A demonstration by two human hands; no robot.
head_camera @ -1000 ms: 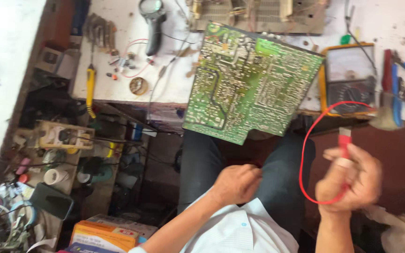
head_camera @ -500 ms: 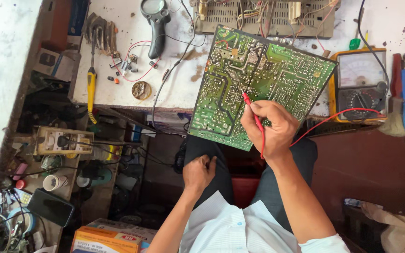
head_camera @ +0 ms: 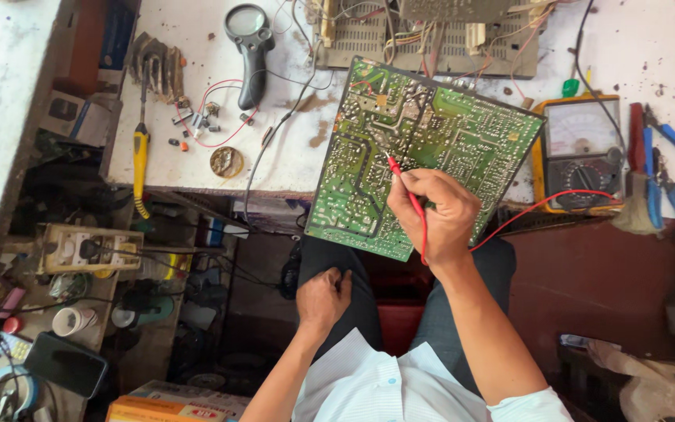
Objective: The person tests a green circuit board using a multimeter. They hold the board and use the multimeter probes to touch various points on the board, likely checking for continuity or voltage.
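A green circuit board [head_camera: 369, 133] leans solder side up over the edge of the white bench [head_camera: 291, 148]. My right hand [head_camera: 439, 215] grips a red test probe [head_camera: 406, 191] like a pen, its tip touching the board's middle. The probe's red wire [head_camera: 541, 205] runs right to an orange-cased analog multimeter [head_camera: 580, 152]. My left hand [head_camera: 323, 298] rests loosely curled on my left thigh and holds nothing.
A magnifying glass [head_camera: 250, 47], a yellow-handled screwdriver [head_camera: 141, 156], small loose parts [head_camera: 197, 123] and a solder coil [head_camera: 226, 161] lie on the bench's left. Blue-handled pliers [head_camera: 658, 176] lie right of the meter. An open chassis [head_camera: 431, 31] stands behind. Cluttered shelves [head_camera: 87, 258] fill the left.
My right hand brought the red probe from my lap up onto the board and now holds its tip there. My left hand settled on my thigh.
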